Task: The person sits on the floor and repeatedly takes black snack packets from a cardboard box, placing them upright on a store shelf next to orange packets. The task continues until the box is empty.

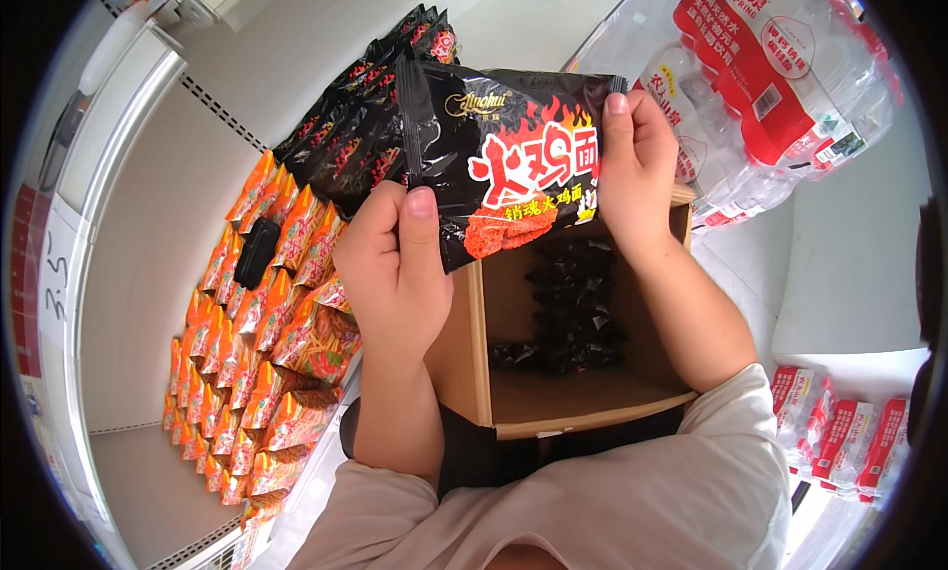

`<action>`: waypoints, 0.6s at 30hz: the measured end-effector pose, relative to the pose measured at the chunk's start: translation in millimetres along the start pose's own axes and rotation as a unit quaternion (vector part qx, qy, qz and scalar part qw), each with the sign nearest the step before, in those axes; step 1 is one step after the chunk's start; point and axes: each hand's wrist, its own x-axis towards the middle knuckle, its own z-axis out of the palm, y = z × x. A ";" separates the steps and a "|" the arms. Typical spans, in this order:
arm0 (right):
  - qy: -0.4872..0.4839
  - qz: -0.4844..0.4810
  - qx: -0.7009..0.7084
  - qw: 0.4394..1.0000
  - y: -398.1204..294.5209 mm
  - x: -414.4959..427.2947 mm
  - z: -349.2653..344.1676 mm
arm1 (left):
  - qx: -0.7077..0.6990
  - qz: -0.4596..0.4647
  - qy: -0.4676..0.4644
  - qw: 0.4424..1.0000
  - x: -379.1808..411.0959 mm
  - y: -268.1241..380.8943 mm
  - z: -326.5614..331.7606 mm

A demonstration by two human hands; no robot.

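Observation:
A black plastic packet of noodles [518, 155] with red flame print is stretched between my hands, its front turned up to the camera. My left hand [400, 266] pinches its left edge near the lower corner, thumb on top. At the opposite end, my right hand [637, 155] grips the side seam near the upper corner. Below the packet stands an open cardboard box [481, 348] with several dark packets [578, 303] inside. Rows of similar black packets [348, 125] fill the shelf behind my left hand.
Orange noodle packets [252, 377] stand in rows on the shelf at left, with a small black object [258, 253] on them. Shrink-wrapped bottled water [748, 73] is stacked at upper right, and more wrapped bottles [844, 437] sit at lower right. A white shelf edge [111, 162] curves along the left.

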 end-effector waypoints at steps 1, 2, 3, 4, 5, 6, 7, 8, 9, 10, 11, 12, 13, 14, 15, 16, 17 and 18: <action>0.004 -0.034 -0.044 0.998 -1.3 0.8 -0.4 | 0.017 0.019 0.003 1.000 0.7 -2.7 -1.5; 0.004 -0.041 -0.056 0.998 -2.7 1.5 -0.5 | 0.013 0.013 0.004 1.000 -0.4 -1.5 -2.1; 0.005 -0.049 -0.070 0.996 -3.3 2.5 -1.4 | 0.009 0.006 0.005 1.000 -0.6 2.7 -0.7; 0.005 -0.057 -0.083 0.995 -3.7 3.0 -2.2 | 0.005 -0.001 0.006 1.000 -1.0 5.0 0.2; -0.002 -0.049 -0.073 0.996 -3.7 2.5 -2.4 | -0.008 -0.009 0.006 1.000 -1.3 4.9 -0.3; -0.009 -0.043 -0.062 0.997 -3.4 1.6 -1.9 | -0.021 -0.016 0.006 1.000 -1.0 4.8 -2.1; -0.016 -0.036 -0.051 0.998 -2.8 1.0 -1.8 | -0.034 -0.024 0.006 0.999 -0.4 4.4 -4.1; -0.025 -0.046 -0.039 0.998 -1.7 1.3 -2.1 | -0.016 -0.005 0.004 1.000 1.1 2.6 -6.0; -0.040 -0.035 -0.005 0.999 -2.3 1.6 -1.0 | 0.003 0.015 0.006 1.000 3.2 1.0 -9.9; -0.054 -0.024 0.028 0.998 -2.9 2.1 -0.4 | 0.022 0.034 0.008 0.999 5.2 0.7 -13.7; -0.069 -0.012 0.062 0.996 -3.4 2.5 0.7 | 0.040 0.050 0.002 0.998 6.9 2.8 -17.3; -0.072 -0.002 0.085 0.994 -0.4 2.7 -0.8 | 0.054 0.065 -0.008 0.996 9.2 3.9 -17.7; -0.075 0.009 0.109 0.991 4.7 2.4 -1.8 | 0.067 0.081 -0.017 0.994 11.2 4.7 -18.4; -0.078 0.019 0.133 0.988 7.8 2.4 -3.3 | 0.070 0.070 -0.026 0.995 12.7 5.0 -19.7; -0.085 0.028 0.136 0.987 7.9 2.2 -2.7 | 0.076 0.060 -0.032 0.995 12.9 6.9 -23.2; -0.092 0.036 0.139 0.985 7.8 2.0 -2.3 | 0.083 0.049 -0.038 0.995 13.2 8.2 -26.6; -0.099 0.045 0.142 0.984 7.6 2.0 -2.2 | 0.072 0.049 -0.042 0.995 13.4 7.6 -30.6; -0.110 0.044 0.142 0.983 7.8 1.7 -2.1 | 0.060 0.047 -0.047 0.996 13.1 5.0 -34.5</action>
